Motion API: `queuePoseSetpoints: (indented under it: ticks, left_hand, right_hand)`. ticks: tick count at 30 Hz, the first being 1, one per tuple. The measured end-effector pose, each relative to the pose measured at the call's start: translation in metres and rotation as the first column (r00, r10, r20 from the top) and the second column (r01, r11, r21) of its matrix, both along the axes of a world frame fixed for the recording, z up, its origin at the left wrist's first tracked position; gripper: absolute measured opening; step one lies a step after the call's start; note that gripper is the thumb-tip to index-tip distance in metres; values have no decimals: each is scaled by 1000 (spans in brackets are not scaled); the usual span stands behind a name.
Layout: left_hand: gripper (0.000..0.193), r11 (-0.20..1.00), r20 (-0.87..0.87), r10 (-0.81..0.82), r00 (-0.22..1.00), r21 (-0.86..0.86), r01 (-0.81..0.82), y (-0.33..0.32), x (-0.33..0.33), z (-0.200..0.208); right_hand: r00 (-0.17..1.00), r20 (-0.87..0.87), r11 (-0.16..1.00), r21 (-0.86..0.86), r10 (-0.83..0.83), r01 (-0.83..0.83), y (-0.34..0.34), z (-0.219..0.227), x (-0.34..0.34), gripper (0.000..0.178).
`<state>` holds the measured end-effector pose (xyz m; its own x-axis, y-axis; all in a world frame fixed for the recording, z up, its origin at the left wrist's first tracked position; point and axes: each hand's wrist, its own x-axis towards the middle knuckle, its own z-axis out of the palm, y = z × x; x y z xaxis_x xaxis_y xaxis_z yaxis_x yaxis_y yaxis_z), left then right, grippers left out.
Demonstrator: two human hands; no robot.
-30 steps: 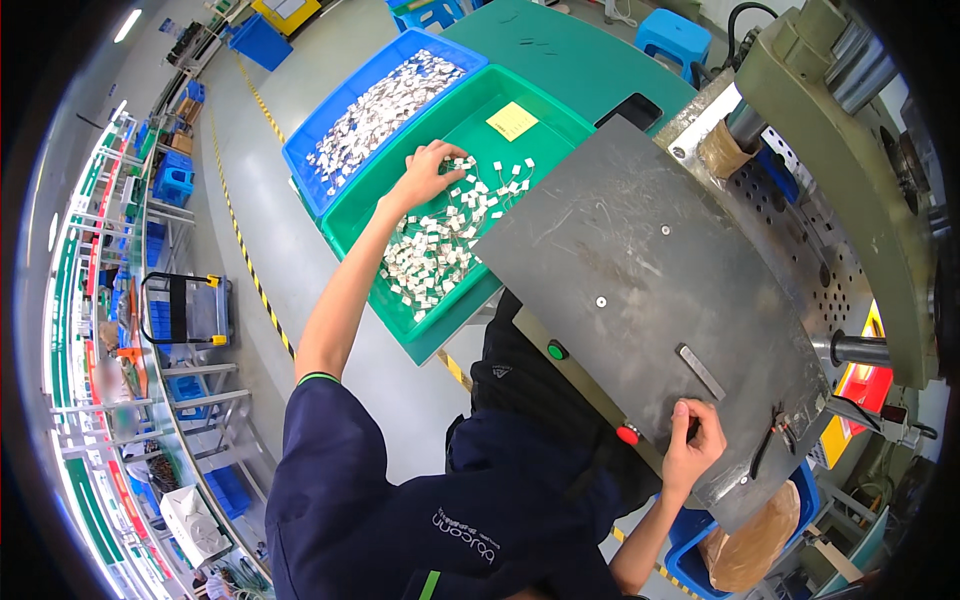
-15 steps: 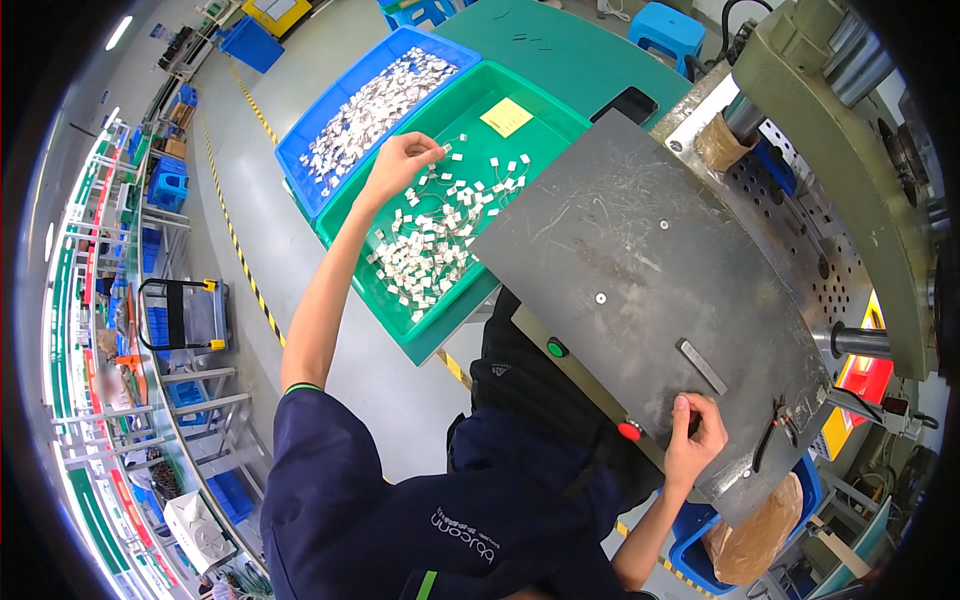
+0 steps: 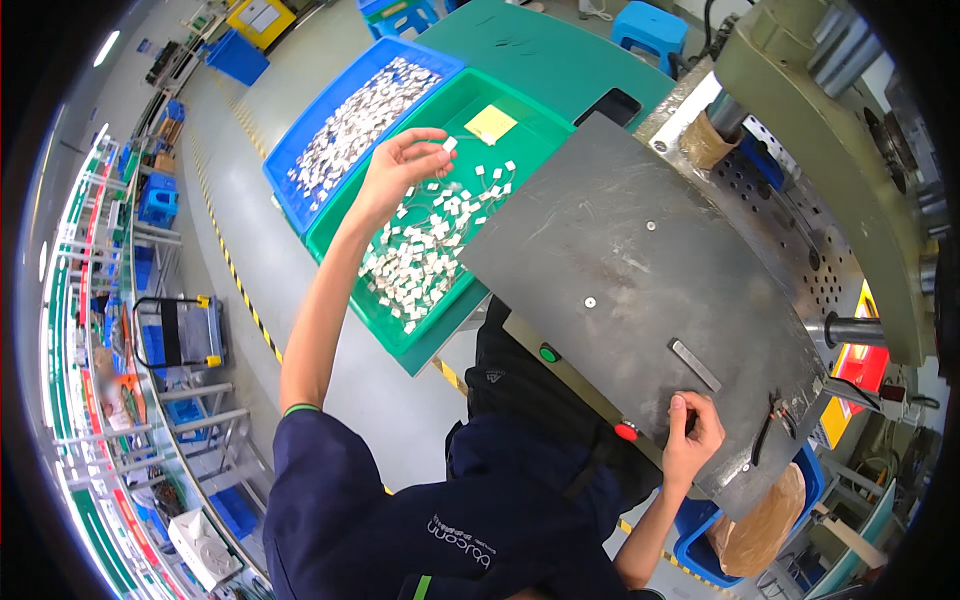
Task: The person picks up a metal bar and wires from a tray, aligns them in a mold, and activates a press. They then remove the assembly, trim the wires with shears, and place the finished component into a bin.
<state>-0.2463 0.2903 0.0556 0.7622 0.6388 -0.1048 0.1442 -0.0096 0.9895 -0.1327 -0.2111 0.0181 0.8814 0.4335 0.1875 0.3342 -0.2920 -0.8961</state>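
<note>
My left hand (image 3: pixel 405 172) is over the green tray (image 3: pixel 530 105), with a small white connector (image 3: pixel 450 144) pinched between thumb and fingers. Several more white connectors (image 3: pixel 420 260), some with thin wires, lie heaped in that tray below the hand. My right hand (image 3: pixel 693 432) rests near the front edge of the dark metal plate (image 3: pixel 560 230), fingers curled and thumb against the forefinger; whatever it may hold is hidden. Just beyond it lies a short metal bar (image 3: pixel 694 364), and to its right a pair of pliers (image 3: pixel 772 428).
A blue tray (image 3: pixel 290 140) full of small pale parts adjoins the green one. A yellow note (image 3: pixel 490 125) lies in the green tray. Beyond the plate stands a heavy press (image 3: pixel 830 150). Green (image 3: pixel 548 353) and red (image 3: pixel 626 431) buttons sit along the plate's near side.
My left hand has turned and its fingers have spread a little, lifting the connector toward me. My right hand stays at the plate. The whole view has shifted slightly.
</note>
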Motion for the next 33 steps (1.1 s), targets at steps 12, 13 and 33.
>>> queuePoseSetpoints:
  ticks: [12,13,33]
  left_hand:
    - [31,551,89,-560,824,782,291,-235,39,42]
    - [30,508,94,-599,795,813,286,-244,40,40]
    - [20,431,103,-533,840,887,165,-288,99,-18]
  right_hand:
    - [978,-173,983,166,113,-84,84,73,11,33]
    - [963,-257,981,191,81,-32,81,70,13,29]
    - [839,-507,836,360,-198,415,-13,25,1,18]
